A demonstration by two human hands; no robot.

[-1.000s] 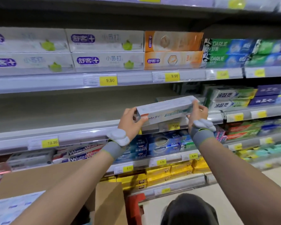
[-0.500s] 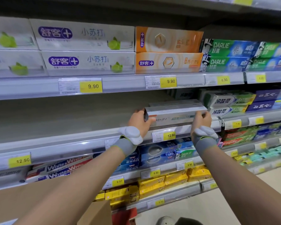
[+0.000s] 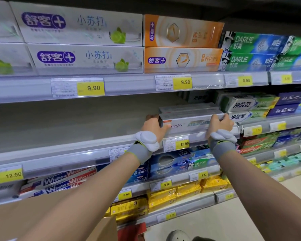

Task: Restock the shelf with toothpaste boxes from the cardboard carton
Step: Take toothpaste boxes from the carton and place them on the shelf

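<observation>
Having come down from mid-air, the toothpaste box (image 3: 189,120) now sits on the shelf (image 3: 63,146), both hands, left hand (image 3: 154,126) and right hand (image 3: 219,125), clamped on its ends; one more stocked

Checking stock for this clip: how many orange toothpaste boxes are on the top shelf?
2: one orange box stacked directly on another, between white and green boxes. More may sit hidden behind.

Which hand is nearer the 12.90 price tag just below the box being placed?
Left. The left hand holds the toothpaste box end just above-left of the 12.90 price tag; the right hand grips the far end, farther right.
</observation>
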